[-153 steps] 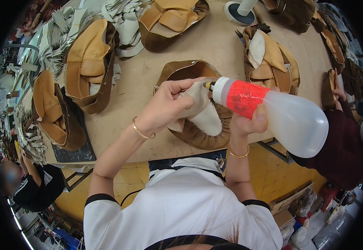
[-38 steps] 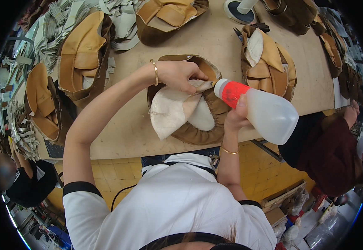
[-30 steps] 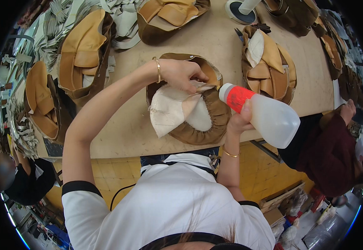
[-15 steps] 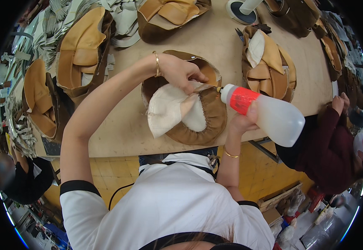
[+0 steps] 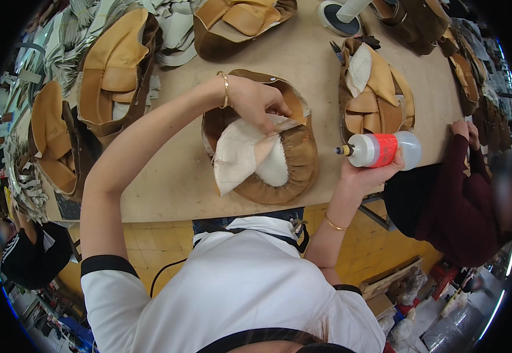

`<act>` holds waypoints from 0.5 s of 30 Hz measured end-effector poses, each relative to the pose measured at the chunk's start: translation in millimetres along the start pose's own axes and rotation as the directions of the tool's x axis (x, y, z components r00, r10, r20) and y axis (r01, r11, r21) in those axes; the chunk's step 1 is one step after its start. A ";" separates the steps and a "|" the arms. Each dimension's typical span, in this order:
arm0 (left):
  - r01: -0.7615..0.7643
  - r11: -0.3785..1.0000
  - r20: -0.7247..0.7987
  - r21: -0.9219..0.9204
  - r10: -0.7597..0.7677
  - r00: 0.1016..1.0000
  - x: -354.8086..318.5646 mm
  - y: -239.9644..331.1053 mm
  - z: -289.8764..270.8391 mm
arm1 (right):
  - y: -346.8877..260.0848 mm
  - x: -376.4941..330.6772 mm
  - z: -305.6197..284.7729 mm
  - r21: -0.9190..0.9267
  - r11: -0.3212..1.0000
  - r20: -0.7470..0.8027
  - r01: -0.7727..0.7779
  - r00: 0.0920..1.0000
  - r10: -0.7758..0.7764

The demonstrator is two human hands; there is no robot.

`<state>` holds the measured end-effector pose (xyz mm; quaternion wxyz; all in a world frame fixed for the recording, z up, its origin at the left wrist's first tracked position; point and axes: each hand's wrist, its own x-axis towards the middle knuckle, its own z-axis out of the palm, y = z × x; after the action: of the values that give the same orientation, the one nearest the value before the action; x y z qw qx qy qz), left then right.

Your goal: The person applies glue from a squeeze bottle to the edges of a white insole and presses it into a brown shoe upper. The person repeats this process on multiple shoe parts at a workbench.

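On the table before me lies a brown leather boot upper with a gathered toe edge around a white sole-shaped inner. A cream fabric lining piece is folded out over it. My left hand is closed on the upper edge of this lining, thumb and fingers pinching it. To the right, clear of the boot upper, my right hand is wrapped round a translucent squeeze bottle with a red band. The bottle lies nearly level, its narrow dark nozzle toward the boot upper.
More brown and tan boot uppers stand around: one at the right, one at the back, two at the left. Bundled grey strips fill the back left. A white stand with a round base is at the back. Co-workers sit at both sides.
My right hand has drawn the squeeze bottle away from the lining to the right and tipped it nearer level. My left hand keeps its pinch on the lining.
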<state>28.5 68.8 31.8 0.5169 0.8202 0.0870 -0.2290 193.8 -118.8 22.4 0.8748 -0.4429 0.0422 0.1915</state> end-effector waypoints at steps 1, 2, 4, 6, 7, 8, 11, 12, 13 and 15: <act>-0.009 0.999 -0.016 0.042 0.010 1.000 -1.4 1.2 -0.9 | -4.4 -2.3 1.7 0.017 0.998 0.023 -0.059 0.998 0.059; -0.014 0.997 -0.037 0.079 0.016 0.999 -2.8 2.6 -1.7 | -7.6 -6.1 1.5 0.029 0.993 0.068 -0.117 0.991 0.114; 0.015 0.987 -0.100 0.162 0.002 0.995 -8.6 5.4 -1.0 | -6.3 -10.8 1.3 0.012 0.972 0.126 -0.233 0.965 0.229; 0.116 0.958 -0.158 0.261 -0.076 0.984 -11.4 10.8 2.1 | 1.0 -14.1 1.0 -0.048 0.936 0.168 -0.350 0.920 0.353; 0.201 0.927 -0.188 0.317 -0.146 0.971 -9.7 14.9 4.8 | 5.4 -16.3 0.8 -0.030 0.893 0.198 -0.449 0.873 0.445; 0.277 0.888 -0.233 0.367 -0.201 0.952 -7.3 19.8 8.6 | 8.3 -18.3 0.6 -0.033 0.859 0.247 -0.511 0.829 0.502; 0.196 0.791 -0.401 0.580 0.067 0.914 2.1 36.0 29.0 | 16.5 -24.3 1.6 -0.031 0.763 0.332 -0.645 0.714 0.617; 0.185 0.783 -0.408 0.594 0.096 0.908 9.2 41.0 33.6 | 17.9 -26.2 1.6 -0.046 0.782 0.275 -0.621 0.745 0.607; 0.187 0.775 -0.403 0.604 0.095 0.910 18.6 46.0 36.8 | 18.9 -27.1 1.5 -0.063 0.800 0.220 -0.596 0.774 0.594; 0.153 0.767 -0.428 0.624 0.171 0.888 30.5 48.3 37.3 | 20.4 -27.3 0.2 -0.055 0.806 0.223 -0.589 0.780 0.585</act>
<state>63.0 11.1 43.1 0.1706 0.9772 0.1193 -0.0411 161.0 -115.9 13.7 0.7744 -0.3751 0.0783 0.5035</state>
